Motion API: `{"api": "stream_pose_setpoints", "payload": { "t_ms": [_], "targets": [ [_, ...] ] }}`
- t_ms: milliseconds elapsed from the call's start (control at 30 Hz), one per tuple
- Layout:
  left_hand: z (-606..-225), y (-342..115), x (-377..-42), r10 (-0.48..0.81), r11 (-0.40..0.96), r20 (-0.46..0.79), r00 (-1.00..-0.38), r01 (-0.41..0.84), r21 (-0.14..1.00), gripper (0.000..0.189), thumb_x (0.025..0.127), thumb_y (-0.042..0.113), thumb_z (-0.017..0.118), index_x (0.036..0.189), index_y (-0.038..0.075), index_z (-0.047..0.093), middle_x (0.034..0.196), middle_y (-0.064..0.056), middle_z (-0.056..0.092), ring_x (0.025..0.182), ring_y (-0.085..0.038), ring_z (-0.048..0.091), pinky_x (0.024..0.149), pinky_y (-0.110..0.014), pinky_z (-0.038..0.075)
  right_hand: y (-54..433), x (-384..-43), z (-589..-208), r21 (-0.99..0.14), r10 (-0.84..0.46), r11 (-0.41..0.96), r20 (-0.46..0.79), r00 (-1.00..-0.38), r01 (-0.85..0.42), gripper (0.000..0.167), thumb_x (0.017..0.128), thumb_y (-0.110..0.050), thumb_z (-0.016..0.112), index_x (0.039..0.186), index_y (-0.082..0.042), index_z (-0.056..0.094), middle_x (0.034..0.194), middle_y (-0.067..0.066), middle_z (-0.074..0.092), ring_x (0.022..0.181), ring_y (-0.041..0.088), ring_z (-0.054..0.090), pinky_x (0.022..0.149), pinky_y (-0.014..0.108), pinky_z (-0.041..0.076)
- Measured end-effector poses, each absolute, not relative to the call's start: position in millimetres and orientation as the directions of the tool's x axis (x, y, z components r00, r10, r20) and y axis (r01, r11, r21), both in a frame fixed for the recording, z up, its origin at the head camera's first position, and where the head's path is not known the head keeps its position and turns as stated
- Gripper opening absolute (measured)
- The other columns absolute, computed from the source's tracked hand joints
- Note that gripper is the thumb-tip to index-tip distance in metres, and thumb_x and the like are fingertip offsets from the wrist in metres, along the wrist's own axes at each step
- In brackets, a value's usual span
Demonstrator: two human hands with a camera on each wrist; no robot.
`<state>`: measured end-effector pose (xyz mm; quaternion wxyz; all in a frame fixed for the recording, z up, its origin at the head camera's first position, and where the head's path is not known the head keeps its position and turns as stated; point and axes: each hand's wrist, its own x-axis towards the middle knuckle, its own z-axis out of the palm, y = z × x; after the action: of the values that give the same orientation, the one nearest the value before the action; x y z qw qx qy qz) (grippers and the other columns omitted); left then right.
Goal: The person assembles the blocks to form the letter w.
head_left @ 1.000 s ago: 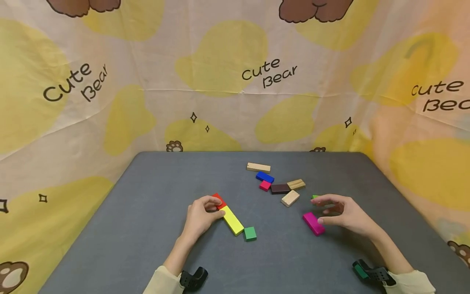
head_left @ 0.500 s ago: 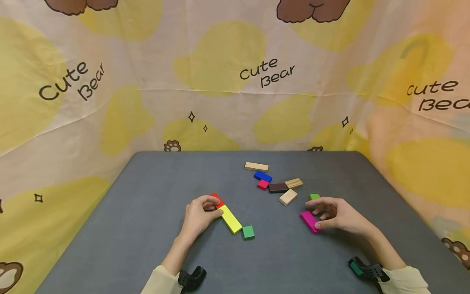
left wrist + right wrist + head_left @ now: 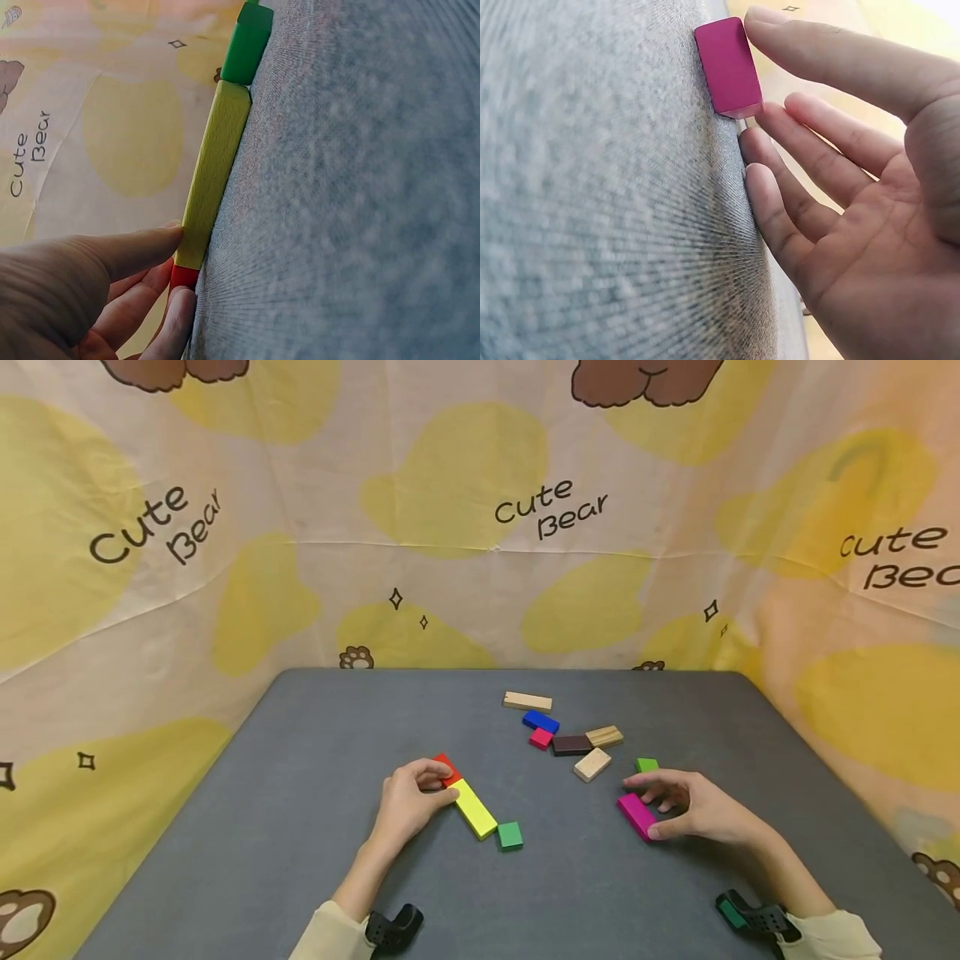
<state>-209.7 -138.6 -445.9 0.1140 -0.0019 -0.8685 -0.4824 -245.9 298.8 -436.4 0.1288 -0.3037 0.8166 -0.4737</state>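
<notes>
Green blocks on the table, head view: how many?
2: a darker green block at the near end of the yellow block; a lighter green block just beyond the right hand. That hand could hide more.

Even head-view light, soft shadows on the tabletop [image 3: 577, 897], dimmer left wrist view, wrist-view foregrounds blurred

Pale, yellow-blotched fabric backdrop [image 3: 341, 485] behind a grey, round-cornered tabletop [image 3: 337, 727].
Black "Cute Bear" lettering [image 3: 551, 508] repeats at left, centre and right; brown printed bear feet [image 3: 682, 381] line the top edge; the cloth turns peach at far right.
</notes>
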Motion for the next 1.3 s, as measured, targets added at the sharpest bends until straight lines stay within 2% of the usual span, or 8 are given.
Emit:
{"api": "stream_pose_setpoints", "payload": {
  "t_ms": [300, 733, 1033, 1300],
  "targets": [
    [-446.2, -139.8, -209.0, -0.106, 0.525, 0.195, -0.975, 0.112, 0.844, 0.028, 0.075, 0.011, 0.087, 0.1, 0.011, 0.074, 0.094, -0.002, 0.073, 0.086, -0.016, 0.067, 0.078, -0.036, 0.054, 297.3, -244.2, -436.3, -0.821, -0.625, 0.433, 0.023, -0.78, -0.371, 0.057, 0.079, -0.017, 0.083, 0.132, -0.011, 0.062, 0.123, 0.007, 0.061, 0.103, 0.024, 0.055, 0.083, 0.03, 0.05],
    [-444.6, -140.8, -209.0, -0.111, 0.526, 0.193, -0.975, 0.107, 0.844, 0.027, 0.074, 0.011, 0.087, 0.098, 0.011, 0.074, 0.093, -0.001, 0.073, 0.085, -0.014, 0.067, 0.078, -0.036, 0.054, 303.1, -247.9, -436.8, -0.836, -0.648, 0.422, -0.007, -0.761, -0.352, 0.061, 0.077, -0.012, 0.083, 0.134, -0.01, 0.06, 0.127, 0.01, 0.06, 0.106, 0.022, 0.056, 0.086, 0.027, 0.048],
    [-444.1, -138.7, -209.0, -0.115, 0.533, 0.194, -0.974, 0.105, 0.84, 0.028, 0.074, 0.012, 0.087, 0.099, 0.011, 0.074, 0.094, -0.002, 0.073, 0.086, -0.016, 0.067, 0.079, -0.037, 0.054, 303.7, -247.2, -435.3, -0.835, -0.628, 0.436, -0.014, -0.778, -0.337, 0.062, 0.076, -0.014, 0.083, 0.134, -0.009, 0.059, 0.122, 0.01, 0.059, 0.104, 0.025, 0.055, 0.084, 0.028, 0.048],
    [-447.0, -139.8, -209.5, -0.109, 0.529, 0.205, -0.973, 0.118, 0.84, 0.027, 0.075, 0.013, 0.087, 0.099, 0.01, 0.074, 0.094, -0.003, 0.073, 0.087, -0.016, 0.068, 0.08, -0.038, 0.054, 297.5, -244.6, -435.2, -0.797, -0.57, 0.504, -0.015, -0.822, -0.335, 0.061, 0.076, -0.015, 0.086, 0.13, -0.005, 0.06, 0.112, 0.009, 0.062, 0.097, 0.024, 0.058, 0.08, 0.028, 0.051]
  ]
}}
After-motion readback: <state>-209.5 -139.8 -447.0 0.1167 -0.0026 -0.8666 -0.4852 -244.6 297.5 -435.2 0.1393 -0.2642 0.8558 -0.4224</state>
